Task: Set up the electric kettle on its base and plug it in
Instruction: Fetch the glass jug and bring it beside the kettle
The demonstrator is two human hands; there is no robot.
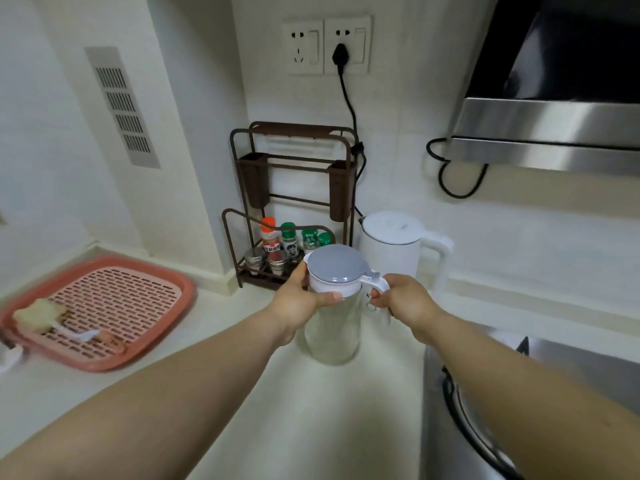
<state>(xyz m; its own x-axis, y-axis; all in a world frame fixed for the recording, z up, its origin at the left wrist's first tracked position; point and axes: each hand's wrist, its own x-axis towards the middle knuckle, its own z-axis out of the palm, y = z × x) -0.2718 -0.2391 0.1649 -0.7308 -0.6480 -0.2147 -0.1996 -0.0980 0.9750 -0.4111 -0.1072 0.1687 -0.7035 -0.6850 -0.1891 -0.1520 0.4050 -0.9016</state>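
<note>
A ribbed glass jug (331, 327) with a grey lid (334, 264) is held over the counter (346, 410): the left hand (298, 301) is wrapped around its white collar, the right hand (403, 301) is closed on its handle. The white kettle (394, 249) stands just behind, near the rack (291, 202); its base cannot be seen. A black plug (341, 54) is seated in the right socket (347, 45). If the jug is swung back, the kettle could be knocked or the cord (351, 109) snagged.
</note>
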